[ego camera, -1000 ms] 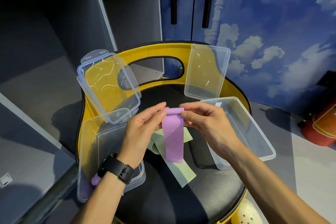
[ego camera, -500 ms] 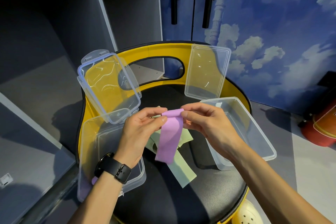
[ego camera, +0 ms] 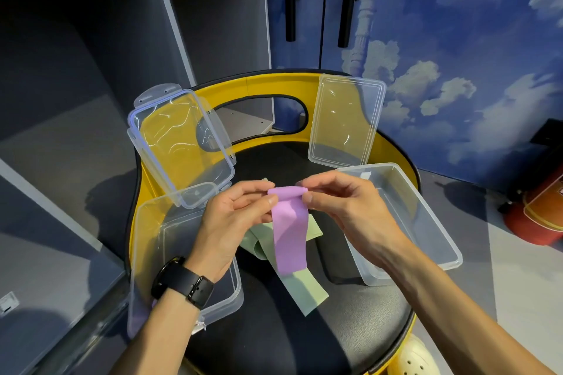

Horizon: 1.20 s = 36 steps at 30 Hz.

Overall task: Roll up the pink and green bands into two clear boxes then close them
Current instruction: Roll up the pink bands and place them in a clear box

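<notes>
A single head-worn wide-angle camera looks forward and steeply down from close above the person's left hand (ego camera: 231, 222) and right hand (ego camera: 344, 207), both forearms entering from the bottom edge, with shelving beyond the hands at upper left.

The pink band (ego camera: 288, 231) is a flat, smooth strip held up above the seat. Its top end is curled into a small tight roll; the rest hangs straight down, its lower edge overlapping the green band (ego camera: 300, 289).

The green band lies loose and unrolled on the black seat, partly folded, with one end extending toward the viewer.

The left clear box (ego camera: 182, 256) sits on the seat's left side, open, its hinged lid (ego camera: 179, 143) tilted upright.

The right clear box (ego camera: 423, 222) sits on the right side, open, its lid (ego camera: 345, 122) standing upright behind it.
</notes>
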### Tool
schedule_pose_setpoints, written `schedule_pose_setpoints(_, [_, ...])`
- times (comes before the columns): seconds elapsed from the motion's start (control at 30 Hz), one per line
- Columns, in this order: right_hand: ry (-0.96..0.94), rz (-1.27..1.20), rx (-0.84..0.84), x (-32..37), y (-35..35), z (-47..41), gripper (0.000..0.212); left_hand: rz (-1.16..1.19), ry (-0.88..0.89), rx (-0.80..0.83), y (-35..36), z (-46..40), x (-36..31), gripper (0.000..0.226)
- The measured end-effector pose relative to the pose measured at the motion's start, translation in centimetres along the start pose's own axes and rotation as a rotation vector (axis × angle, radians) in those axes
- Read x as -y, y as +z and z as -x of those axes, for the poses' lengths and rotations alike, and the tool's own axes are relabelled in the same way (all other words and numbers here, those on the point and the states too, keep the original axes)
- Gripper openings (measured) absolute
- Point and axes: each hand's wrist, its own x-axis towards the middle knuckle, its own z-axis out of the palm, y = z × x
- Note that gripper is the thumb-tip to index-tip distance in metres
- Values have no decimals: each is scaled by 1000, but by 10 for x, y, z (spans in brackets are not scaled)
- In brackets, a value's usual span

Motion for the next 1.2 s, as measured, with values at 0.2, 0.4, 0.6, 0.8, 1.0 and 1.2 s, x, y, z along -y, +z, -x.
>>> schedule_pose_setpoints(0.2, [104,-94,62,-3,0,1,18,5,32,2,-2,0,0,21])
schedule_pose_setpoints(0.4, [94,-145,30,-3,1,1,12,43,12,53,-2,0,1,33])
schedule_pose_setpoints(0.6, [68,-117,14,0,2,3,19,61,-44,11,1,0,0,30])
schedule_pose_setpoints(0.8, [52,-60,-105,-9,12,5,21,30,-29,-52,3,-1,4,24])
schedule_pose_setpoints(1.0, [52,-45,-78,-11,15,4,22,2,-25,-52,4,-1,6,26])
schedule_pose_setpoints(1.2, [138,-98,-4,-10,10,2,13,-16,-10,6,0,-2,5,25])
